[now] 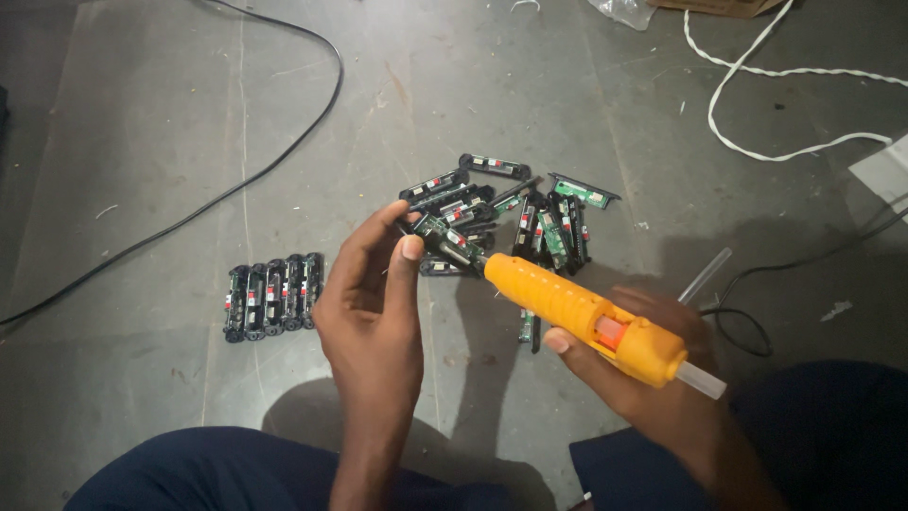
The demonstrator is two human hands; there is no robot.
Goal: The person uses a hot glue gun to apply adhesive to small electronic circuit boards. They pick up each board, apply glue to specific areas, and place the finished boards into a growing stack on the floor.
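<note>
Circuit board (443, 237) is getting pinched between thumb and fingers of the left hand (374, 293), up above the floor (142, 142). Right hand (653, 369) is gripping an orange glue gun (586, 317), fingers wrapped tight, nozzle touching the board. A loose pile (530, 213) and a neat row (272, 295) are sitting below.

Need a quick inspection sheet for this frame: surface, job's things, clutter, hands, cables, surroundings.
Surface: grey concrete floor, scuffed.
Job's things: orange glue gun, nozzle at a small circuit module; loose pile of modules; neat row of modules.
Clutter: clear glue stick; plastic wrap; cardboard.
Hands: left hand pinches the module; right hand grips the gun.
Cables: black cable; white cord; black cable at right.
Surroundings: the person's dark trouser legs.
</note>
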